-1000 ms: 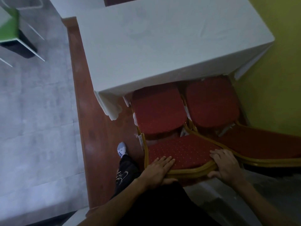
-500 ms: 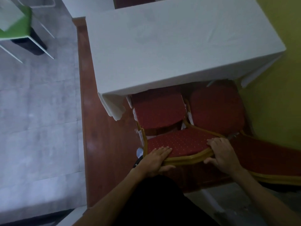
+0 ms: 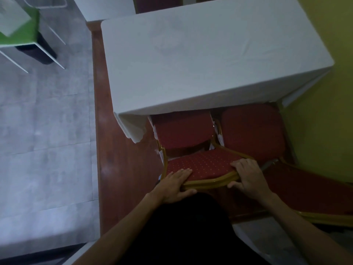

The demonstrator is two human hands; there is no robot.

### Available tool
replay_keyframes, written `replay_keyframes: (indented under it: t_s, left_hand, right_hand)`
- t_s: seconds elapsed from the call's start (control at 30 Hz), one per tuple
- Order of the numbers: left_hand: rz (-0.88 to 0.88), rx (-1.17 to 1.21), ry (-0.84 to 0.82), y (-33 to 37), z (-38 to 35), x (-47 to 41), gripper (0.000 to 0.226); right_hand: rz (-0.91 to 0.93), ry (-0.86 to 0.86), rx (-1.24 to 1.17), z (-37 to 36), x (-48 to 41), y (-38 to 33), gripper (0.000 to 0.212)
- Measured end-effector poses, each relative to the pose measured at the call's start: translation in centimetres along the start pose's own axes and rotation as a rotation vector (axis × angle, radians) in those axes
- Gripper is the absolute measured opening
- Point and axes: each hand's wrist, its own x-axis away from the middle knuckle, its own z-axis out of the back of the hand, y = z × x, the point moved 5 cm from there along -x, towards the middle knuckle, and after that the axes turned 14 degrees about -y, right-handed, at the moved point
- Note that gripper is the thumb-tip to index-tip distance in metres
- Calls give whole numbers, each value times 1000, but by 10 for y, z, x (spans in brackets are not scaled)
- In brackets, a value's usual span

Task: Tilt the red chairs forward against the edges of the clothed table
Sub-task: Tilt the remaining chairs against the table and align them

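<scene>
My left hand [image 3: 174, 185] and my right hand [image 3: 248, 177] both hold the top of the backrest [image 3: 202, 165] of the red chair [image 3: 183, 131] that stands in front of me. The fingers [image 3: 183, 172] of my left hand lie on the dotted red padding and the thumb is closed under the gold frame [image 3: 212, 182], so the top rail is pinched between them. At my right hand the fingers are curled over the top corner of the same backrest, and the thumb presses on the frame from my side.

The seat of this chair goes with its front edge under the hanging white cloth of the worktop [image 3: 210, 54]. Whether the chair touches the worktop, I cannot tell. Just beside it, on the right, is a second red chair [image 3: 252, 131]. Its seat is also partly under the cloth, near the yellow-green wall [image 3: 324, 140]. Both chairs stand on a brown wooden strip of floor [image 3: 118, 159], with grey tiles [image 3: 47, 131] on the left of it.
</scene>
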Motion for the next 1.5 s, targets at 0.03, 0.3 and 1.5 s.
replay_keyframes:
  t_s: [0.03, 0.3, 1.5]
  left_hand:
    - [10, 2, 6, 1, 1, 1, 90]
    - [161, -21, 123, 8, -3, -2, 99]
    - [-214, -247, 21, 311, -77, -220, 97]
  right_hand:
    - [9, 4, -1, 1, 0, 0, 89]
    - [142, -69, 4, -1, -6, 10, 87]
    - [-118, -510, 68, 58, 245, 317, 92]
